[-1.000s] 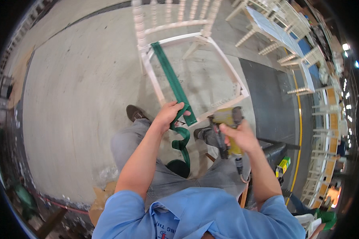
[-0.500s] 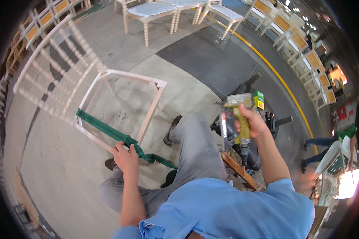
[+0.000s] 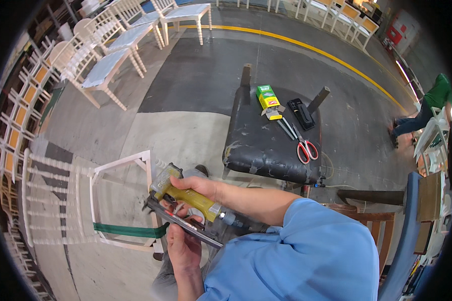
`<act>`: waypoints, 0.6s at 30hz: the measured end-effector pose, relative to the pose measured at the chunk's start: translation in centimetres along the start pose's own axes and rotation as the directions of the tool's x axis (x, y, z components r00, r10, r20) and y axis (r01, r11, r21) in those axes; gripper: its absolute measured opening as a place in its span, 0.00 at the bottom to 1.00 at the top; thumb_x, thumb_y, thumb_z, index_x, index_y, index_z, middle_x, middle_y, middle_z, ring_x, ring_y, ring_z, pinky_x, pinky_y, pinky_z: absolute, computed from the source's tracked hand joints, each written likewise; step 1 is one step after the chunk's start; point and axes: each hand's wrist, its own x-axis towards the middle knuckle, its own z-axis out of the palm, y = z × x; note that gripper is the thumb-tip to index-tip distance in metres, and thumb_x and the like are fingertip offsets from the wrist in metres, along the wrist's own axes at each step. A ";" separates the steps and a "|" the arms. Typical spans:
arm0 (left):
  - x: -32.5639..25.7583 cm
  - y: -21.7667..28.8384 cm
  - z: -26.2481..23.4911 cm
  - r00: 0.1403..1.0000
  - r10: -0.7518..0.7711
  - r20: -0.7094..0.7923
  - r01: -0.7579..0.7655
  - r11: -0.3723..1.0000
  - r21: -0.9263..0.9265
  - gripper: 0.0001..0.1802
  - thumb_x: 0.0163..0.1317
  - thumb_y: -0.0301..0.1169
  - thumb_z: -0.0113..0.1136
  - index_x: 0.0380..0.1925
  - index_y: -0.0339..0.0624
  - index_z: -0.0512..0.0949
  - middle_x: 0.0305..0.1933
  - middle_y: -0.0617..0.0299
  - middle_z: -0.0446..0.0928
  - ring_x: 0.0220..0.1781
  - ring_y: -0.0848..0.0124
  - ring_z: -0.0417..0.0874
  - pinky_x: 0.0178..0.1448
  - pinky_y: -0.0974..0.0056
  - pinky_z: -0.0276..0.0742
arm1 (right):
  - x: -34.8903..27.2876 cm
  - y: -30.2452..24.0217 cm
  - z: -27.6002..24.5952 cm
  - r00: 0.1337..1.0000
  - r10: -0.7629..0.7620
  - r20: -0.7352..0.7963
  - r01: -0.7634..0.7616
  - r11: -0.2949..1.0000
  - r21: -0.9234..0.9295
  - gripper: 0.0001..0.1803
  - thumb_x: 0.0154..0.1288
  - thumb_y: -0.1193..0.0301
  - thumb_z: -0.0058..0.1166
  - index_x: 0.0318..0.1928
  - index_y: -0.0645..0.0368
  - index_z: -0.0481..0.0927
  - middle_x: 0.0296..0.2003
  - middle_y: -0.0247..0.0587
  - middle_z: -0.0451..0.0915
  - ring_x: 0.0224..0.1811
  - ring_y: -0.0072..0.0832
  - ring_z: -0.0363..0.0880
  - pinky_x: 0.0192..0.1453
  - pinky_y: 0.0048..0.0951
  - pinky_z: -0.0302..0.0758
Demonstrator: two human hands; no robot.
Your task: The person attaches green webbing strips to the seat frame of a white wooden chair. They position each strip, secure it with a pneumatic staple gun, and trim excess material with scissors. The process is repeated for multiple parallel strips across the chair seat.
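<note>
My right hand (image 3: 208,188) grips a yellow staple gun (image 3: 191,199), its dark magazine slanting down toward my lap and a hose fitting at the handle end. Below the magazine, my left hand (image 3: 183,251) is closed at the near end of a green webbing strap (image 3: 130,230), its thumb up and some fingers hidden. The strap stretches across the open seat frame of a pale chair (image 3: 92,195), which is on the floor at my left. The gun's nose is above the frame's near side; I cannot tell whether it touches.
A worn black padded seat (image 3: 251,145) ahead carries a green-yellow box (image 3: 267,98), red-handled scissors (image 3: 304,148) and a black case-like object (image 3: 301,114). Pale chairs (image 3: 108,70) line the far left. A person in green (image 3: 434,95) bends at the far right. A wooden slatted chair (image 3: 381,231) stands right.
My right hand has brought the staple gun leftward from my right side to beside my left hand. The view has turned right, showing the black seat fully. The strap now looks straighter.
</note>
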 end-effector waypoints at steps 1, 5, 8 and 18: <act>0.3 -0.8 -0.2 0.997 -0.037 -0.061 0.035 0.999 -0.032 0.35 0.79 0.40 0.62 0.81 0.52 0.62 0.66 0.54 0.80 0.63 0.60 0.83 0.69 0.51 0.80 | -0.9 -0.5 -1.0 0.995 0.059 -0.083 -0.064 0.996 -0.057 0.40 0.80 0.35 0.48 0.65 0.61 0.79 0.50 0.42 0.85 0.48 0.30 0.85 0.51 0.32 0.83; -0.1 -1.4 1.4 0.987 -0.162 -0.021 0.160 0.984 -0.076 0.43 0.71 0.26 0.68 0.82 0.54 0.58 0.70 0.54 0.76 0.62 0.57 0.85 0.67 0.47 0.81 | -8.5 -4.1 -3.3 0.701 -0.218 -0.679 -0.405 0.662 -0.631 0.35 0.78 0.38 0.54 0.57 0.60 0.86 0.46 0.45 0.89 0.39 0.31 0.88 0.49 0.38 0.86; -0.1 -1.8 0.9 0.989 -0.147 -0.007 0.146 0.987 -0.065 0.39 0.77 0.36 0.63 0.83 0.67 0.58 0.72 0.57 0.75 0.64 0.48 0.85 0.67 0.32 0.80 | -19.4 -8.3 -5.9 0.167 -0.738 -0.654 -0.848 0.231 -0.477 0.16 0.68 0.57 0.68 0.50 0.52 0.91 0.49 0.48 0.89 0.54 0.46 0.87 0.59 0.47 0.82; 0.7 -3.1 -2.8 0.957 -0.196 -0.212 0.187 0.980 -0.062 0.25 0.82 0.50 0.55 0.72 0.59 0.69 0.67 0.61 0.77 0.60 0.58 0.87 0.67 0.44 0.83 | -28.2 -8.1 -10.2 -0.040 -0.874 -0.485 -0.994 0.082 -0.066 0.13 0.70 0.63 0.62 0.43 0.60 0.86 0.47 0.53 0.83 0.51 0.55 0.84 0.55 0.54 0.81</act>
